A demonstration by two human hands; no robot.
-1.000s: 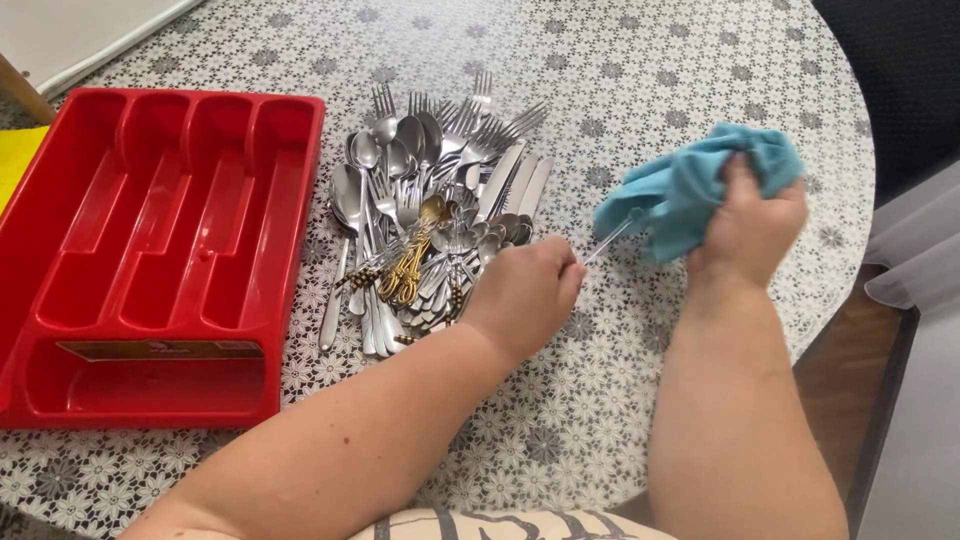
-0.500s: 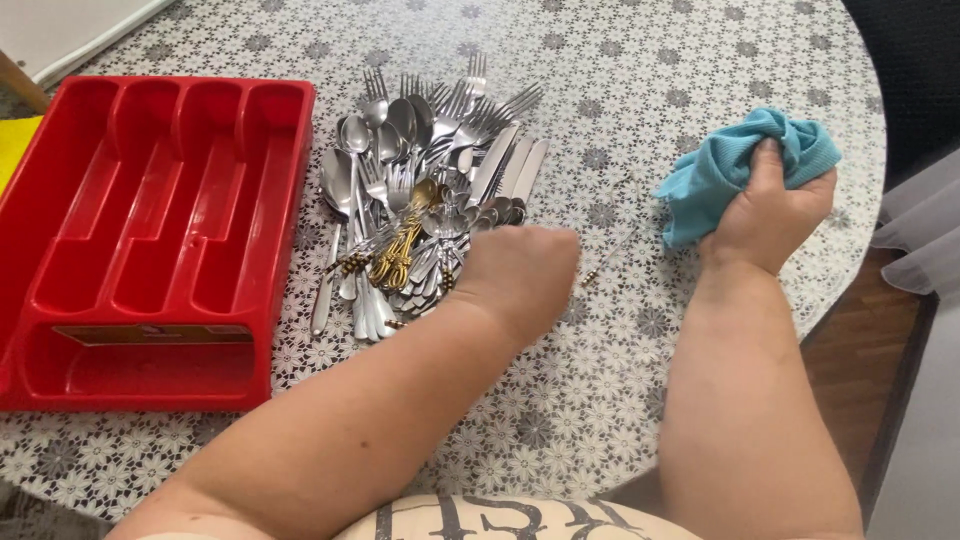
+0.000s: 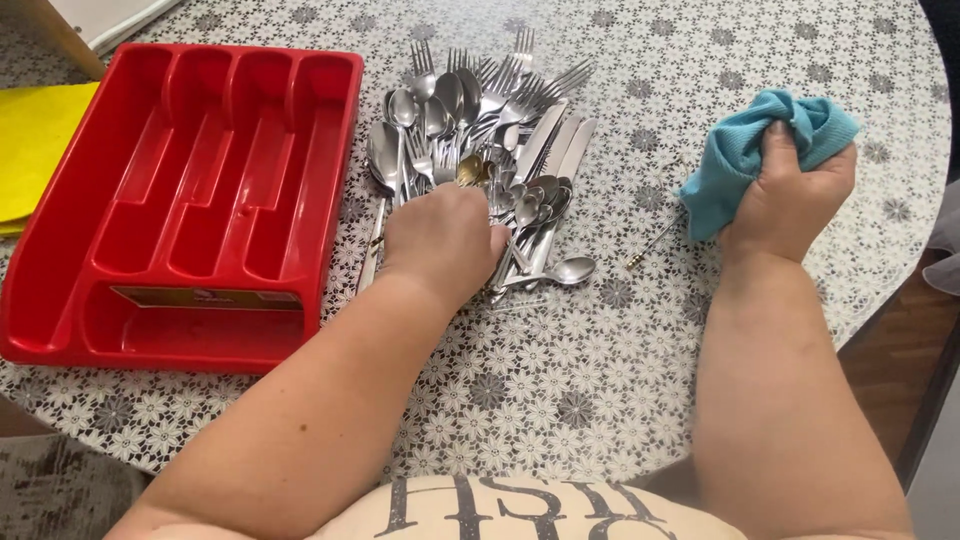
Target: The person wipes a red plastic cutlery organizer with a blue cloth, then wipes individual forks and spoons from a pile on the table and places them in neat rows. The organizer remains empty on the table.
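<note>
Your left hand [image 3: 443, 238] is resting on the cutlery pile [image 3: 490, 160] mid-bench, fingers curled into it, grip unclear; your right hand [image 3: 790, 195] is clamping fingers around a blue cloth [image 3: 735, 150] beside a red cutlery tray [image 3: 200, 190].

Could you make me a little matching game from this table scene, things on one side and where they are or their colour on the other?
Things:
1. cutlery tray
2. cloth
3. cutlery pile
4. yellow sheet

Descriptions:
A. bunched in the right hand
B. red, with every compartment bare
C. at the far left edge, beside the tray
D. under the left hand

Pairs: 1-B, 2-A, 3-D, 4-C
</note>
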